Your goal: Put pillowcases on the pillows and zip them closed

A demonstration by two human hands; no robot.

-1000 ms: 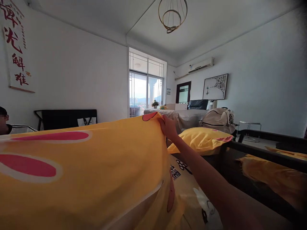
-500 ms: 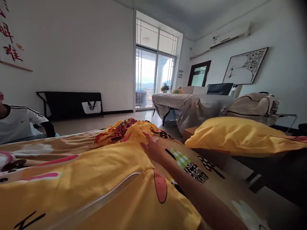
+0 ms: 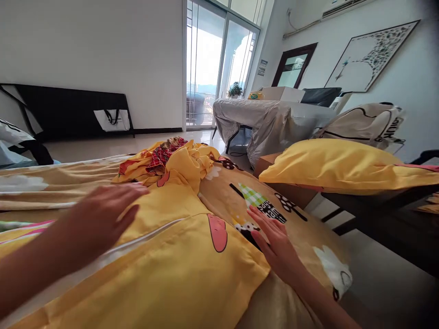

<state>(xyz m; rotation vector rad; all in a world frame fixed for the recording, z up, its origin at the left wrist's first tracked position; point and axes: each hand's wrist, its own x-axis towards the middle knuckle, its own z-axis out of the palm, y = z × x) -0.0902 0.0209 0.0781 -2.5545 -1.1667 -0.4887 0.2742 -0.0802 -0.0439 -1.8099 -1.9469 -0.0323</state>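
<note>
A yellow fabric cover [image 3: 185, 269] with a pink printed shape and a pale strip across it lies spread before me. My left hand [image 3: 103, 214] is over its left part, fingers stretched out and nothing held. Near the cover's right edge, my right hand [image 3: 274, 240] is also open, with fingers apart over the tan printed sheet [image 3: 219, 192]. Whether either hand touches the cloth, I cannot tell. At the cover's far end is a crumpled heap of yellow and red plaid cloth [image 3: 164, 155].
A yellow pillow [image 3: 336, 164] rests to the right on a dark-framed support. Behind it are a beige bag [image 3: 360, 123] and a plastic-draped table [image 3: 254, 109]. A black panel [image 3: 75, 114] with a white bag [image 3: 111, 120] leans by the wall. A person's sleeve [image 3: 17, 132] shows at left.
My left hand has come into view over the cover. My right hand has drawn back toward me from the far folds, to the cover's right edge. The view has tilted down.
</note>
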